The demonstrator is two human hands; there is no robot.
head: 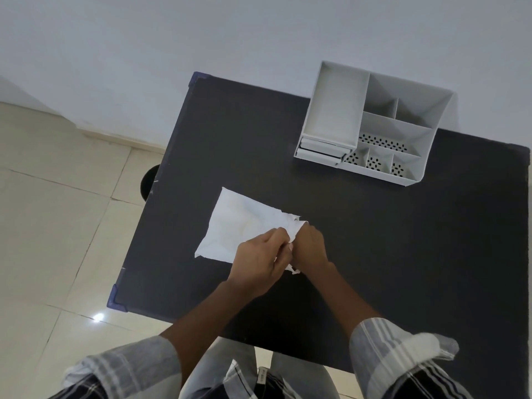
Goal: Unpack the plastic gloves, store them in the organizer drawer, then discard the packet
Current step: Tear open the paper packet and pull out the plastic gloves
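Dim, flat indoor light; small bright glare spot on the glossy beige tiled floor beside the matte black rectangular table. Soft overall, wide-angle stretch at edges.

Crinkled thin white plastic packet, matt black table, smooth plastic organizer

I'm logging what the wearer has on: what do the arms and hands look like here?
Both hands, left hand and right hand, are bare, with no gloves, rings or watch visible. The forearms are uncovered; grey-and-white checked shirt sleeves are rolled up near the elbows.
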